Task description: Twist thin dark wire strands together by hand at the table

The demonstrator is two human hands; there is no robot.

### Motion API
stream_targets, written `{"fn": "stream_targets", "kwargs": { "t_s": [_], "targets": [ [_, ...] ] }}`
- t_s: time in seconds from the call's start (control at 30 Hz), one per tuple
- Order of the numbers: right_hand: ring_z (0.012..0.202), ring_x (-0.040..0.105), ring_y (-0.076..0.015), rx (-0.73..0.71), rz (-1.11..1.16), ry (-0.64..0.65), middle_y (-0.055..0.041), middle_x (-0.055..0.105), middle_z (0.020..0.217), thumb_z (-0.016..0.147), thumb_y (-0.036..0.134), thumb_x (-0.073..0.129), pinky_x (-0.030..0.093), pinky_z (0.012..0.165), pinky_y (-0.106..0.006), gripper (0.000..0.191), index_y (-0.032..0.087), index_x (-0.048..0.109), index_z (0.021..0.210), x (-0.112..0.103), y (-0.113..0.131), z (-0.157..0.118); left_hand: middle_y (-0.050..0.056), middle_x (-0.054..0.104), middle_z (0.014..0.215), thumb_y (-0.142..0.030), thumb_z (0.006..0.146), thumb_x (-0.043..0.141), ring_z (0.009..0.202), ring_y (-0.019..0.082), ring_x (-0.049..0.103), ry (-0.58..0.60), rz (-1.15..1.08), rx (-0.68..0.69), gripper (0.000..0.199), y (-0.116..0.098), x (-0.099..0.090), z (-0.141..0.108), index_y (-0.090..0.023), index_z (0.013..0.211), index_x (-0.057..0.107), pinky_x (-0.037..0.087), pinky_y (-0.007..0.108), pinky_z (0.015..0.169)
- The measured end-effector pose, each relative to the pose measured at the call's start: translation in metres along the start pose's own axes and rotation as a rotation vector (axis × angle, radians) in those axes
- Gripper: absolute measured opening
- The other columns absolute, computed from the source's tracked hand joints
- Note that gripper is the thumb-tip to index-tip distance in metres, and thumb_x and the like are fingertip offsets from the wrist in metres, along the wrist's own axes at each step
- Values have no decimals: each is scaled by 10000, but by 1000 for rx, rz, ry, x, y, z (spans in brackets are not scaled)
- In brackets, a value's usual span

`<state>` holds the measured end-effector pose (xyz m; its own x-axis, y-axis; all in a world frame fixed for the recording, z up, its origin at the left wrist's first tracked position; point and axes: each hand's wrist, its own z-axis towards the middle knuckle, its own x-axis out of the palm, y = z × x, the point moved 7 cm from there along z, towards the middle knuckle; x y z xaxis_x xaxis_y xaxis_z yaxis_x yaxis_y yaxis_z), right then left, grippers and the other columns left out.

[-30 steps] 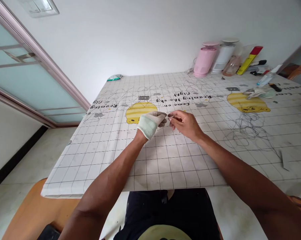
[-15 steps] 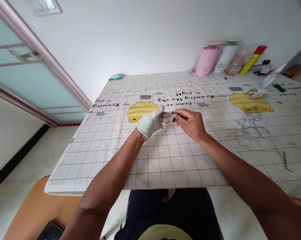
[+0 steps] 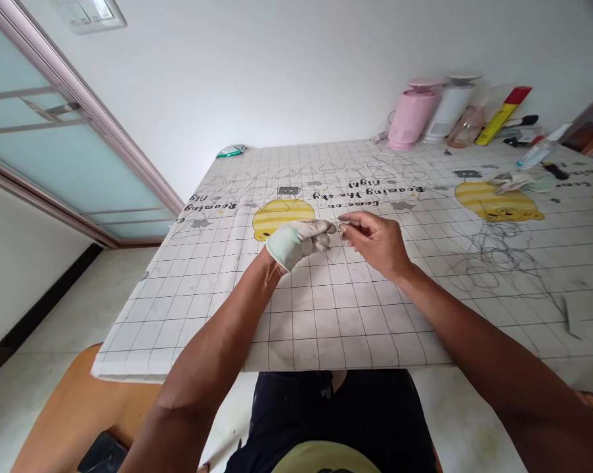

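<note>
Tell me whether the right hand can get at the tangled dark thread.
Probably yes: nothing stands between the right hand and the tangled dark thread, which lies openly on the tablecloth.

Soft Knit, Smooth Plastic

The glove looks like matt knitted cloth. The tablecloth appears smooth, faintly shiny; the pink cylinder, smooth plastic; the door pane, matt glass; the seat, smooth wood.

Anything in the right grip is too small to tell; the top edge crops the wall switch.
</note>
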<state>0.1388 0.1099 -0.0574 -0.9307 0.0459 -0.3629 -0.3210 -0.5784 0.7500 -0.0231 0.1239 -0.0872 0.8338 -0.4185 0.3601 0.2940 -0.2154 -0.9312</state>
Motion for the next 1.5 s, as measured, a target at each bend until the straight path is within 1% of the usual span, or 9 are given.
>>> {"fn": "stream_targets", "kwargs": {
  "t_s": [0.07,0.17,0.27,0.5,0.8,1.17,1.33,1.4,1.5],
  "targets": [
    [687,704,-185,159,168,20,-36,753,814,937,418,733,603,656,-341,275,215,736,1122,3,-4,0,46,637,814,-316,894,782,702,124,578,-61,-29,49,218,-5,0,-1,-108,897,714,510,309,755],
    [756,731,-206,235,294,4,-63,765,851,909,469,753,631,718,-365,290,198,734,1013,6,-2,0,63,654,887,-291,901,761,723,113,580,-102,-47,106,193,-11,3,-1,-110,871,703,498,289,733],
    [730,719,-201,212,267,-48,-56,748,796,939,497,713,624,704,-361,291,206,730,935,5,-1,0,69,673,836,-306,904,750,707,127,610,-104,8,104,212,-9,4,1,-98,908,708,516,304,741],
    [548,597,-152,168,72,-95,3,642,643,1010,507,622,521,565,-310,308,233,710,900,2,-8,-4,54,720,754,-261,943,652,668,142,654,-215,269,112,370,-10,-2,-1,-70,1255,708,553,296,742],
    [594,570,-180,119,-171,-127,-2,550,579,1019,571,552,450,564,-321,432,244,654,757,-1,-12,-2,8,701,652,-188,903,553,625,147,611,-261,619,93,510,-21,13,-8,-139,1388,704,527,267,718],
    [557,431,-158,74,-298,-124,-2,483,555,1028,473,518,315,525,-317,471,229,518,625,4,-17,-3,-7,671,624,-220,917,529,604,155,588,-227,775,53,511,-3,11,-4,-228,1387,729,483,262,647],
    [544,317,-142,46,-322,-130,24,349,548,1031,418,522,252,533,-322,469,230,420,614,3,-17,-2,-8,683,626,-217,914,532,604,164,596,-224,823,24,512,2,8,0,-240,1388,725,479,272,647],
    [545,299,-140,38,-306,-131,30,329,559,1041,432,518,245,535,-321,468,231,426,628,2,-18,-1,-8,677,619,-203,905,543,594,165,602,-242,791,21,504,-3,9,-1,-221,1373,730,488,277,664],
    [543,342,-143,34,-288,-152,27,395,576,1051,450,505,273,539,-318,412,235,542,702,-1,-18,-2,3,682,630,-195,894,575,595,171,621,-286,760,1,462,-10,12,-4,-180,1323,745,495,282,668]
  ]
}}
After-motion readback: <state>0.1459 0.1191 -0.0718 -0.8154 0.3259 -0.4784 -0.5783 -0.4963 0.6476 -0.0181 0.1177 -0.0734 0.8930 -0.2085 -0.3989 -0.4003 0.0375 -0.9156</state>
